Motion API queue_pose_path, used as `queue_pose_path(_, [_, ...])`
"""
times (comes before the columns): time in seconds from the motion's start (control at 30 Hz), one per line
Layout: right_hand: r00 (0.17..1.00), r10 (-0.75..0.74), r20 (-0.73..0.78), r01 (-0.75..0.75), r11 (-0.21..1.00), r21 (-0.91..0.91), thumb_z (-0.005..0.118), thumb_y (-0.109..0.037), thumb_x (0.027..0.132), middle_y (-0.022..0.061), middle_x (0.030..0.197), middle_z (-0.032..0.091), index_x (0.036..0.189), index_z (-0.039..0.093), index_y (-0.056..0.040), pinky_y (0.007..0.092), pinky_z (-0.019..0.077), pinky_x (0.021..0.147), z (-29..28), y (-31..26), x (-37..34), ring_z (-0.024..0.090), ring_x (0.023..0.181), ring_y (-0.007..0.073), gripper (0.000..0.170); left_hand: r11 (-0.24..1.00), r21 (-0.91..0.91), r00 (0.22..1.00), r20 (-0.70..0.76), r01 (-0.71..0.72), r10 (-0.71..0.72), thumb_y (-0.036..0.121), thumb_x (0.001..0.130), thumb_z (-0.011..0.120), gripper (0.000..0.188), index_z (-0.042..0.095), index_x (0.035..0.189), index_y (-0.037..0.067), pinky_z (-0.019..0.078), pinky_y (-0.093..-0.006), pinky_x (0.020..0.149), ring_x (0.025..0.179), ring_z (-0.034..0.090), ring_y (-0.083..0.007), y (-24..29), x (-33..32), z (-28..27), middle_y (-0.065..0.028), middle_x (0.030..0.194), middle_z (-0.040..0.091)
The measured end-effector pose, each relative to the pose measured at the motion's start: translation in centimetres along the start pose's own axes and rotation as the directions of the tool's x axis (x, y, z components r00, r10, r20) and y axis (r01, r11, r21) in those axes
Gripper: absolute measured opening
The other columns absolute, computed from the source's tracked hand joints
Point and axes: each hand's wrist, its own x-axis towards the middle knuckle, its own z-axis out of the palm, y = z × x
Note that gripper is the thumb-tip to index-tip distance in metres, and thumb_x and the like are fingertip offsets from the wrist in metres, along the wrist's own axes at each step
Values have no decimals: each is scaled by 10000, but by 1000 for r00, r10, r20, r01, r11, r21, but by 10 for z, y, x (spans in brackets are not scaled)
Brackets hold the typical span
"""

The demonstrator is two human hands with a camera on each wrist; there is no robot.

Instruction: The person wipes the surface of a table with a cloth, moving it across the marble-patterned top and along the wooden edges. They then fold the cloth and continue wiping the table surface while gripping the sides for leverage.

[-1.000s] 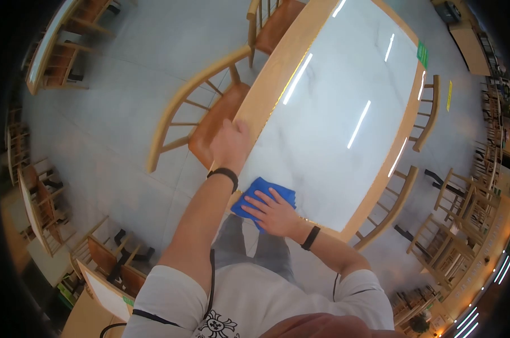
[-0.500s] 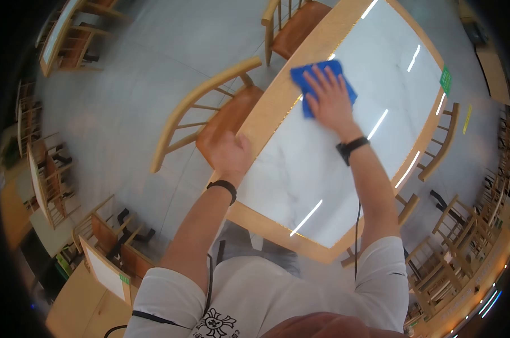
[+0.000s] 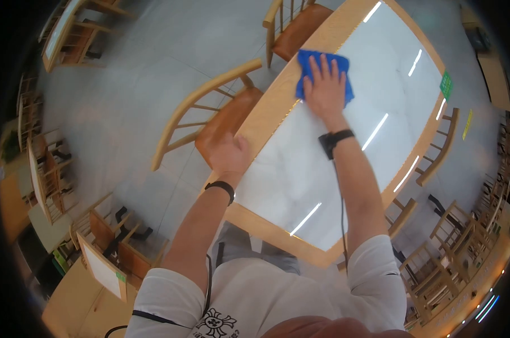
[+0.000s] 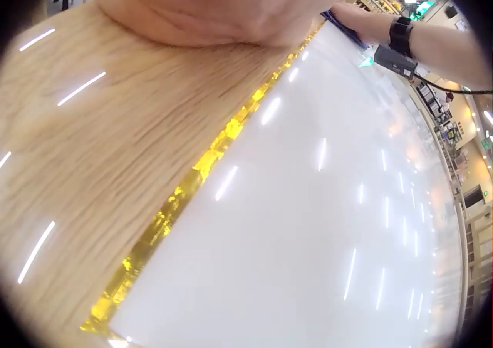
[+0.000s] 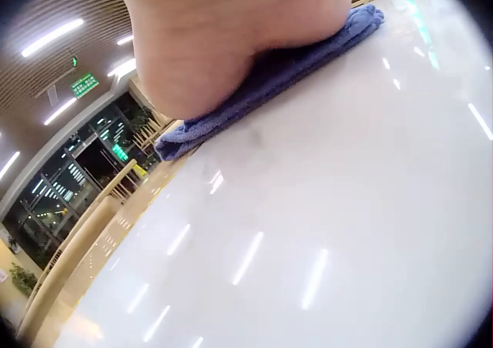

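My right hand (image 3: 325,93) lies flat with fingers spread on a folded blue cloth (image 3: 348,90), pressing it onto the table (image 3: 322,169). The cloth straddles the wooden border and the white marbled top near the left long side. In the right wrist view, the heel of the hand sits on the cloth's thick folded edge (image 5: 208,128). My left hand (image 3: 231,156) grips the table's left wooden edge, its fingertips hidden over the side. The left wrist view shows that hand over the wood, beside a shiny gold strip (image 4: 208,163) bordering the white top.
A wooden chair (image 3: 229,121) with a brown seat stands against the left side, another chair (image 3: 297,31) beyond it. More chairs (image 3: 444,146) line the right side. A green sticker (image 3: 446,85) marks the right border. Other tables and chairs stand around the room.
My right hand first swept the cloth from the near end far up along the left side, then shifted it slightly. The left hand kept its place on the edge.
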Motion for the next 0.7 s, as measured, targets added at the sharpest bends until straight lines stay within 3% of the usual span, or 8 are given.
queue_pose_path(0.17, [992, 32, 125, -48, 991, 124, 576, -402, 1047, 136, 1737, 407, 1655, 479, -180, 638, 185, 1307, -39, -68, -108, 338, 1595, 415, 655, 999, 1, 999, -29, -34, 34, 437, 1055, 530, 448, 700, 1064, 22, 586, -557, 878, 989, 739, -449, 4, -5, -6, -248, 1018, 769])
queue_pose_path(0.27, [975, 86, 206, -130, 969, 212, 644, -374, 1010, 157, 1731, 404, 1645, 492, -177, 664, 187, 1293, -61, -114, -179, 327, 1593, 440, 682, 992, 105, 998, -7, -69, 70, 417, 1075, 478, 473, 700, 1133, 3, 574, -563, 909, 991, 734, -463, 11, -8, -18, -256, 1103, 752])
queue_pose_path(0.37, [950, 140, 279, -220, 934, 282, 661, -414, 1002, 168, 1740, 381, 1647, 487, -176, 683, 167, 1293, -72, -160, -242, 298, 1601, 459, 709, 976, 162, 975, -149, -143, 167, 425, 1084, 461, 491, 714, 1137, 8, 572, -565, 921, 995, 735, -476, -5, -1, 5, -260, 1101, 760])
queue_pose_path(0.43, [944, 116, 307, -242, 879, 410, 693, -410, 991, 179, 1737, 376, 1658, 466, -173, 695, 165, 1291, -88, -175, -265, 277, 1606, 473, 743, 990, 92, 987, -108, -107, 117, 439, 1088, 450, 508, 718, 1147, 12, 570, -569, 927, 1010, 735, -486, 5, -8, -3, -272, 1107, 762])
queue_pose_path(0.53, [951, 229, 209, -306, 803, 511, 717, -361, 983, 195, 1732, 377, 1647, 479, -172, 706, 183, 1281, -106, -166, -284, 291, 1597, 489, 730, 991, 73, 984, -129, -113, 122, 474, 1084, 436, 520, 702, 1105, 28, 574, -574, 904, 1043, 739, -465, 0, -3, 4, -252, 1086, 768])
queue_pose_path(0.6, [895, 441, 67, -428, 806, 410, 708, -319, 979, 235, 1672, 443, 1578, 538, -126, 708, 200, 1275, -104, -117, -303, 363, 1564, 477, 652, 991, 77, 985, -123, -109, 118, 475, 1087, 430, 525, 702, 1111, 26, 575, -575, 912, 1051, 736, -470, 0, -7, 4, -250, 1119, 767])
queue_pose_path(0.67, [728, 683, -63, -634, 705, 317, 663, -282, 1021, 275, 1617, 491, 1531, 538, 14, 621, 219, 1299, -92, -43, -342, 379, 1559, 444, 603, 993, 72, 988, -111, -96, 103, 472, 1087, 424, 536, 708, 1156, 22, 573, -579, 926, 1052, 739, -478, 0, -6, 6, -255, 1131, 774])
queue_pose_path(0.7, [617, 769, -166, -723, 637, 267, 644, -270, 1036, 302, 1569, 532, 1529, 514, 57, 580, 296, 1276, -81, -3, -371, 445, 1500, 474, 606, 994, 67, 989, -112, -88, 95, 470, 1086, 423, 538, 711, 1172, 24, 573, -579, 927, 1052, 740, -480, 0, -5, 7, -258, 1131, 775])
